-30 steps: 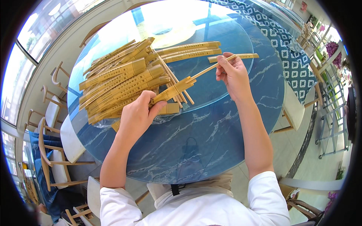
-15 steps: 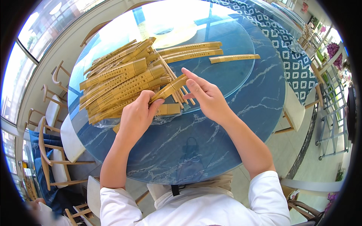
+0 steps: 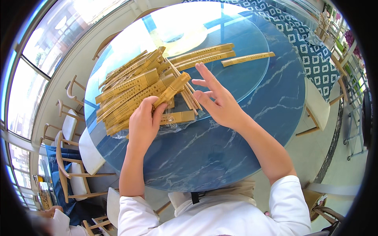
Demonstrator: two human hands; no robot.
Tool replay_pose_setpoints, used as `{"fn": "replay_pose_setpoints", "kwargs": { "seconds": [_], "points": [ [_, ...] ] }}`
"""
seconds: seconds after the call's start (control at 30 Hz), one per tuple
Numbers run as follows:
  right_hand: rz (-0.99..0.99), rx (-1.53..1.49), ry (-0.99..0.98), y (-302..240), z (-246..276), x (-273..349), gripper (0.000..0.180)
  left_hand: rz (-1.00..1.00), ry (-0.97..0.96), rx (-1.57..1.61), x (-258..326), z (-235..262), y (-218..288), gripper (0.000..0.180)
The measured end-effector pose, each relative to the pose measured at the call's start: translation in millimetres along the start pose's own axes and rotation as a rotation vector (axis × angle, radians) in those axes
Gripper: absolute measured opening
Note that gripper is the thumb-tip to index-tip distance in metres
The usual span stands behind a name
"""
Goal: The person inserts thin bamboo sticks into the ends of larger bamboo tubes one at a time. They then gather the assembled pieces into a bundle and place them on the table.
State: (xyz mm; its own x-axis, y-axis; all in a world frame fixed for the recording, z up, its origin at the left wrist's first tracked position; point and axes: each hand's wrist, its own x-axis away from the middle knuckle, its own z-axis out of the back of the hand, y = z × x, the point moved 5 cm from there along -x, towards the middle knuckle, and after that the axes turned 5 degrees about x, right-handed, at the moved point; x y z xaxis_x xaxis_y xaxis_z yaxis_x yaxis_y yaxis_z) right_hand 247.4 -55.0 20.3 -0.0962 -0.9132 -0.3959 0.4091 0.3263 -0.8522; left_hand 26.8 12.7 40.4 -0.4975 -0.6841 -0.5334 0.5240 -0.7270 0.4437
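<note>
My left hand (image 3: 145,120) is closed, pinching the near end of a gold paper chopstick sleeve (image 3: 175,88) between thumb and fingers. The sleeve slants up and to the right over a heap of similar printed sleeves (image 3: 128,91). My right hand (image 3: 222,103) is open to the right of it, fingers spread and apart from the sleeve. Several bare wooden chopsticks (image 3: 191,101) lie between the heap and my right hand. One more sleeve (image 3: 182,117) lies crosswise in front, by some clear plastic film (image 3: 162,129).
A round glass turntable (image 3: 252,84) rests on the blue marbled table (image 3: 189,161). Farther right lie a few sleeves (image 3: 210,54) together and a single sleeve (image 3: 248,59). Wooden chairs (image 3: 78,177) stand at the left; a white seat (image 3: 318,104) is at the right.
My right hand has come off the sleeve's far end, and its fingers have spread. The sleeve in my left hand now points more steeply upward. The whole view has shifted slightly.
</note>
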Motion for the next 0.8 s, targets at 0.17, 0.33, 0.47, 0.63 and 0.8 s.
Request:
{"fn": "replay_pose_setpoints", "kwargs": {
  "seconds": [0.17,0.33,0.47,0.63,0.8],
  "points": [
    [0.213,0.335,0.155,3.4,10.4,-3.6,0.053,-0.233,0.336,-0.430,-36.5,49.3,-13.6,0.025],
    [0.377,0.638,0.126,17.5,-11.8,0.6,0.026,0.001,0.196,-0.529,-78.7,42.5,-72.8,0.030],
    [0.337,0.705,0.079,34.5,-17.6,3.6,0.018,-0.115,0.298,-0.451,-50.0,12.4,-59.0,0.032],
    [0.352,0.588,0.006,14.9,-14.3,4.4,0.018,-0.287,0.003,-0.120,-19.9,-13.2,5.2,0.020],
    [0.387,0.643,-0.173,16.9,-31.4,16.7,0.025,-0.344,-0.285,0.038,-7.6,-33.1,11.9,0.022]
  ]
}}
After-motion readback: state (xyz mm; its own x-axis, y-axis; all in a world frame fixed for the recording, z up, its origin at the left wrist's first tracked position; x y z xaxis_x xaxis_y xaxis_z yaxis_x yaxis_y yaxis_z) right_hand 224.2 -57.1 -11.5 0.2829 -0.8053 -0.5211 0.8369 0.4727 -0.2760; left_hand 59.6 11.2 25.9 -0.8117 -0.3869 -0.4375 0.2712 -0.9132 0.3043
